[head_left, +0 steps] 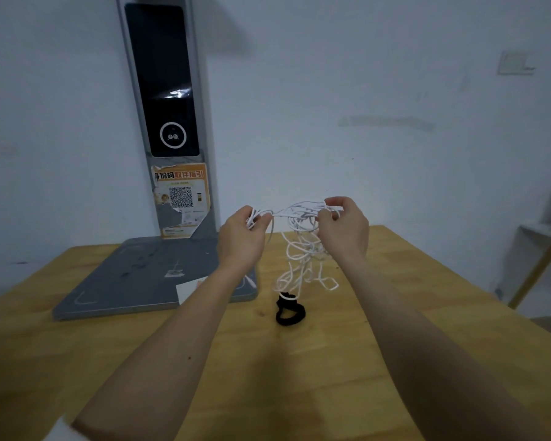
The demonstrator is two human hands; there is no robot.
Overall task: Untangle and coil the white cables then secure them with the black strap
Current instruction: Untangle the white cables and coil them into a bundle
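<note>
A tangle of white cables (299,246) is held up above a wooden table (331,361), gripped at its left end by the curled fingers of the left hand (240,237) and pinched at its right by the right hand (342,224). Loose loops hang down to the black strap (289,310), which lies on the table near a grey stand (153,275).

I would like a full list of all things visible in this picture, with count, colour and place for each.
white cables: one tangled bundle, white, held above the table, loose loops hanging down
black strap: one, black, on the table under the cables
table: one, light wood, foreground
grey device: one, grey base with a tall black-panelled post, table's left rear
sticker: one, orange and white, on the post
left hand: one, grips the cables
right hand: one, grips the cables
</note>
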